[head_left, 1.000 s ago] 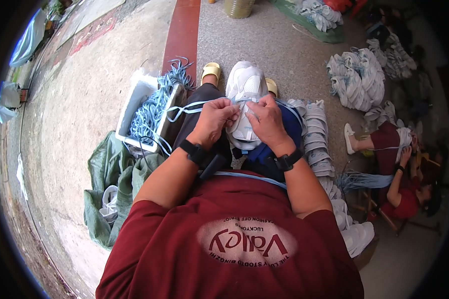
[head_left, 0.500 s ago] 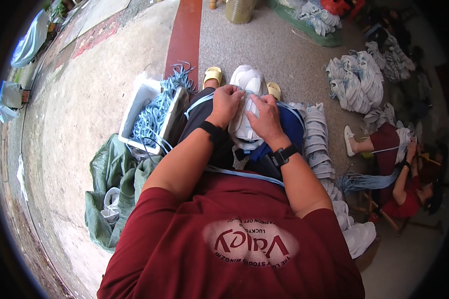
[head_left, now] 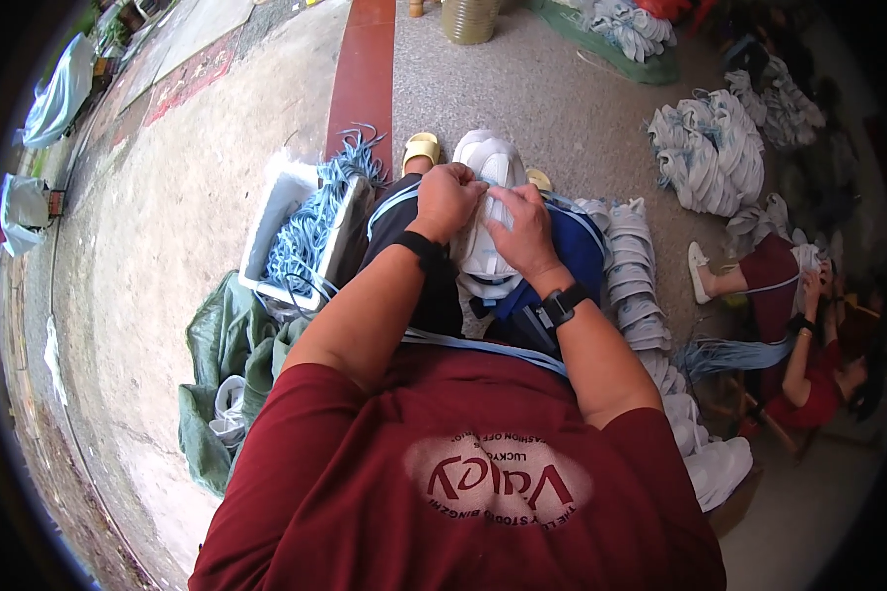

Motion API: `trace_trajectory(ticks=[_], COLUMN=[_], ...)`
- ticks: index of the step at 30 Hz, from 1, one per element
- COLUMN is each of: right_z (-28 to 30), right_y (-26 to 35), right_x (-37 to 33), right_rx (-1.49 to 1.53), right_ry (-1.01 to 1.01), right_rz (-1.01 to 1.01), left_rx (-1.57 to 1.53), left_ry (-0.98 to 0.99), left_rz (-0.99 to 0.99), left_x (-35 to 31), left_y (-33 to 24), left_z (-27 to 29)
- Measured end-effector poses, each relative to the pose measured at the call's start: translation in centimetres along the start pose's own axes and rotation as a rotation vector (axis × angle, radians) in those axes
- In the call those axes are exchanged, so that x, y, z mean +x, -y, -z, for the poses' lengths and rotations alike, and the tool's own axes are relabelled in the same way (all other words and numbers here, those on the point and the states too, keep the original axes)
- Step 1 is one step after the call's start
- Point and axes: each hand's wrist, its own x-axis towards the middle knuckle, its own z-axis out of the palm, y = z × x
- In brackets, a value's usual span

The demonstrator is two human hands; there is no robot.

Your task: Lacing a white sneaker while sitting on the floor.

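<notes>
A white shoe upper (head_left: 486,258) lies lengthwise over my lap, with more white shoe parts (head_left: 480,143) showing at its far end. My left hand (head_left: 445,204) is closed in a pinch at the upper's left side, on a thin light-blue lace (head_left: 487,184). Close by on the right, my right hand (head_left: 524,229) bends over the upper, thumb and forefinger together at the same lace. The fingertips nearly meet, and the lace ends between them are too small to follow. Longer blue laces (head_left: 388,209) drape over my left thigh.
Left of my legs stands a white foam box (head_left: 253,258) of blue laces (head_left: 310,236), beside a green sack (head_left: 207,340). Stacked white uppers (head_left: 633,276) line my right side. A white shoe-part heap (head_left: 708,148) and a seated co-worker (head_left: 803,379) are farther right.
The view has shifted slightly. Both hands stay at the same spot on the shoe upper, with only small finger movements; the left fingers look more curled in.
</notes>
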Motion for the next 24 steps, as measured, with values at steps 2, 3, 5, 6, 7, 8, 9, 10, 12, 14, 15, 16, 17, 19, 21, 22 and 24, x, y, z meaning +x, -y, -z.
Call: trace_trajectory(ticks=[2,3,5,6,7,8,9,10,12,14,15,16,17,19,21,22,24], right_z=[0.0,-0.1,-0.3,-0.4,-0.6,-0.8,-1.0,-1.0,-0.8,-1.0,-1.1,-1.1,-1.2,-1.5,-1.6,-1.7,-1.8], right_y=[0.3,0.4,0.5,0.6,0.6,0.7,0.8,0.5,0.1,0.0,0.0,-0.2,-0.4,-0.1,0.0,0.0,-0.2], right_x=[0.4,0.6,1.0,1.1,1.2,1.0,0.9,0.9,0.9,1.4,1.6,1.7,1.9,2.0,1.9,1.8,1.8], right_rx=[0.044,0.085,-0.013,-0.113,-0.111,-0.163,-0.215,-0.217,-0.235,-0.262,-0.293,-0.294,-0.289,-0.279,-0.348,-0.347,-0.364], right_ry=[0.018,0.039,0.041,0.048,0.044,0.045,0.046,0.041,0.087,0.089,0.091,0.087,0.114,0.142,0.168,0.166,0.190], right_rz=[-0.047,-0.090,-0.116,-0.140,-0.141,-0.116,-0.091,-0.100,-0.134,-0.129,-0.129,-0.128,-0.146,-0.152,-0.119,-0.119,-0.124], left_rx=[0.102,0.200,0.280,0.356,0.359,0.428,0.495,0.494,0.429,0.544,0.656,0.657,0.572,0.402,0.254,0.168,0.106], left_ry=[-0.038,-0.080,-0.028,0.021,0.022,0.083,0.144,0.153,0.152,0.182,0.216,0.214,0.182,0.152,0.304,0.352,0.381], left_rz=[-0.097,-0.193,-0.276,-0.354,-0.357,-0.459,-0.560,-0.567,-0.523,-0.560,-0.598,-0.602,-0.442,-0.290,-0.301,-0.298,-0.331], left_x=[-0.5,-0.7,-0.7,-0.7,-0.4,-0.4,-0.3,-0.6,-1.7,-1.2,-1.1,-1.1,-1.1,-0.1,0.6,0.8,0.9], left_y=[-0.6,-0.8,-0.6,-0.4,0.4,1.4,2.2,1.5,-0.7,-1.3,-1.5,-1.6,-1.8,0.0,0.5,0.9,1.4], left_z=[-0.3,-0.4,-0.5,-0.6,-0.7,-0.6,-0.6,-0.4,0.4,0.2,0.2,0.1,0.0,0.3,1.7,1.9,2.1])
